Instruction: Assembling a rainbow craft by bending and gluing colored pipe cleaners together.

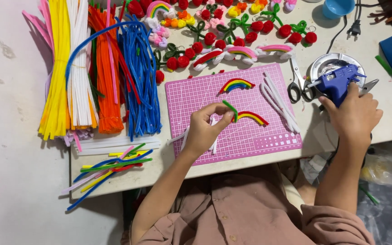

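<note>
Pinching a curved rainbow pipe-cleaner arch (248,116) by its green end, left hand (205,129); right hand (354,115) gripping blue glue gun (336,81).

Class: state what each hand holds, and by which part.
Left hand pinches a rainbow arc by its green end; right hand grips a blue glue gun by its handle.

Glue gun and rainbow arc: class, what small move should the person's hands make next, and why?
Probably bring the blue glue gun over to the arc's end. The right hand grips the gun at its round metal stand, apart from the pink cutting mat, while the left hand pinches a green stem on the rainbow arc.
</note>
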